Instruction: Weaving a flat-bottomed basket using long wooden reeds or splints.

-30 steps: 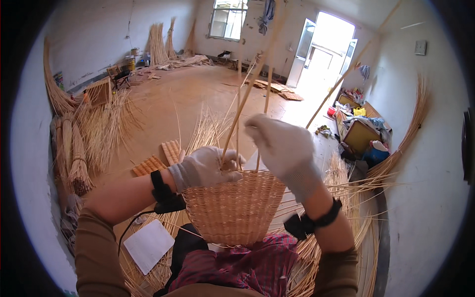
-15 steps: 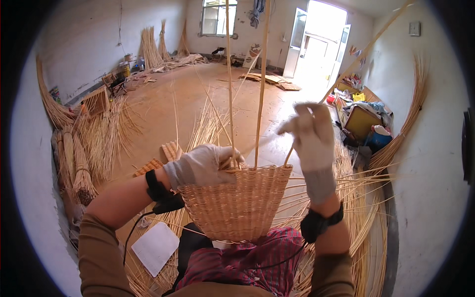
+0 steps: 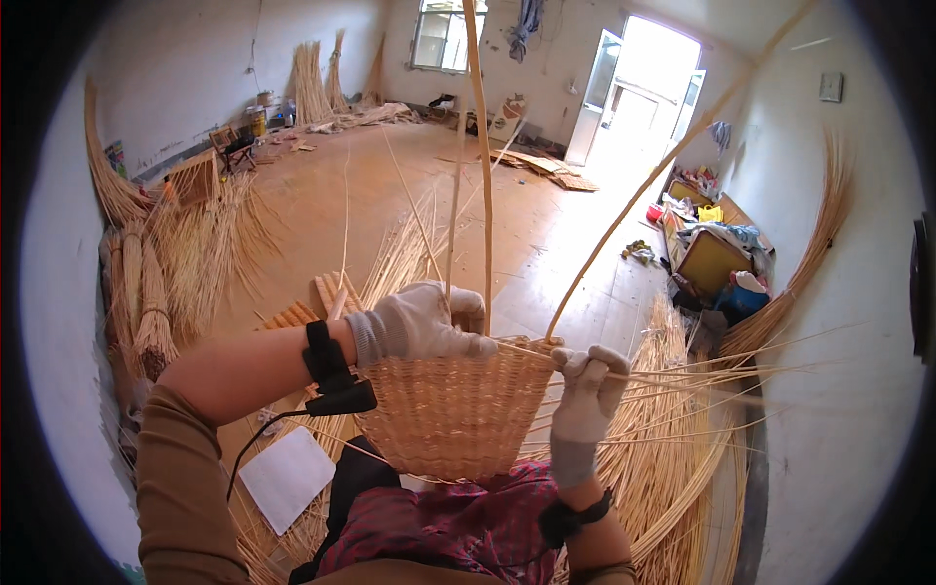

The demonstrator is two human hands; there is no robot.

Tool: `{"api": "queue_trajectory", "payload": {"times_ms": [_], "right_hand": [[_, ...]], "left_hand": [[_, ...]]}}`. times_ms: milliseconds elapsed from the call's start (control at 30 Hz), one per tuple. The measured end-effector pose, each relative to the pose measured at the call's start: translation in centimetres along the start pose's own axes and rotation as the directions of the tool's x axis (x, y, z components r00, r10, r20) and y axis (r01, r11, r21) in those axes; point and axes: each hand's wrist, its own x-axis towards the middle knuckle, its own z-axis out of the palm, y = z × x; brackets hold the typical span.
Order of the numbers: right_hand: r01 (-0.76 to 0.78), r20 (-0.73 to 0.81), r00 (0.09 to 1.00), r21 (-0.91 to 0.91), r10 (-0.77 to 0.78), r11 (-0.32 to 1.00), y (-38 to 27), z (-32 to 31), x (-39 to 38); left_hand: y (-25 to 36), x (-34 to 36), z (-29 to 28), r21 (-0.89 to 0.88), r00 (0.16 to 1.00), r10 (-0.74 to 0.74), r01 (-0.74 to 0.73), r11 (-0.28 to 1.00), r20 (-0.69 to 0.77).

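Note:
A half-woven pale wicker basket sits upright over my lap, with tall stakes rising from its rim. My left hand, in an off-white glove, is closed on the rim's far left, fingers around a stake. My gloved right hand is just right of the rim, pinching a thin cane strand that runs across the rim and out to the right. A long bent stake leans up and right from the basket's right corner.
Loose cane covers the floor at my right, more bundles lean along the left wall. A white sheet and flat woven pieces lie to the left. A clutter-covered bench stands by the right wall, before an open door.
My right hand has come down from high above the basket to beside the rim's right end, drawing the strand sideways. My left hand stays on the rim, slightly shifted.

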Motion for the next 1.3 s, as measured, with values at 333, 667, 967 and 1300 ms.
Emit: {"api": "queue_trajectory", "payload": {"times_ms": [333,667,967,1300], "right_hand": [[0.314,0.487,0.873,-0.584,0.014,0.748,-6.0,8.1,7.0],[0.445,0.464,0.694,-0.878,0.551,0.178,-8.7,11.1,10.4],[0.061,0.729,0.655,-0.31,0.197,0.949,-9.6,12.9,10.9],[-0.116,0.035,0.993,0.093,0.113,0.989,-0.4,-3.8,4.0]], "left_hand": [[-0.8,0.1,1.3,-0.064,0.991,0.084,-0.091,0.994,-0.108],[1.4,-0.1,0.6,-0.037,0.996,-0.081,0.082,0.996,0.027],[1.3,0.5,-0.1,0.139,0.987,0.014,-0.037,0.99,0.158],[1.4,0.0,-0.2,0.285,0.958,0.24,-0.277,0.918,0.156]]}}
